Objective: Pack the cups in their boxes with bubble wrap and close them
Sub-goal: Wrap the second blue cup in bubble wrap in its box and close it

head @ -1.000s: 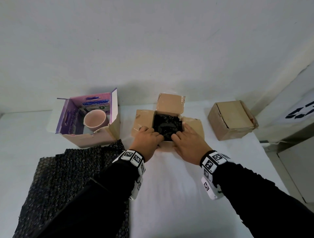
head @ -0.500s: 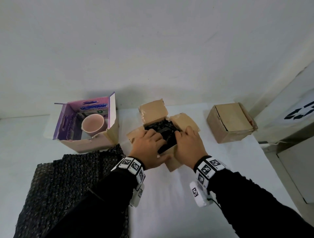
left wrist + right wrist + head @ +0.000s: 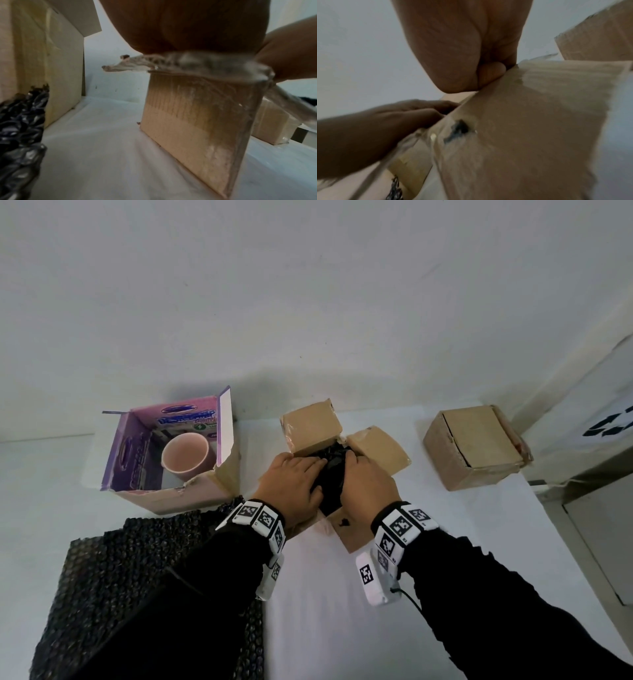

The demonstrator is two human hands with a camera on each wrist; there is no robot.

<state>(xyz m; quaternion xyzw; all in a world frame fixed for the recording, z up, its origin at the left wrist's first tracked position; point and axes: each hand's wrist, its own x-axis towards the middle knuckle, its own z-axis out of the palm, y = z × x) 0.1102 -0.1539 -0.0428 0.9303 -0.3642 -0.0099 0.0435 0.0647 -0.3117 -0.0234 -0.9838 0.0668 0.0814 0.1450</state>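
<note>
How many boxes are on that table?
3: an open purple-printed cardboard box at the left, an open brown cardboard box under both hands, and a closed brown cardboard box at the right.

My white table (image 3: pixel 308 611) meets a pale wall (image 3: pixel 308 302); right of the table stands a grey cabinet (image 3: pixel 599 529).
</note>
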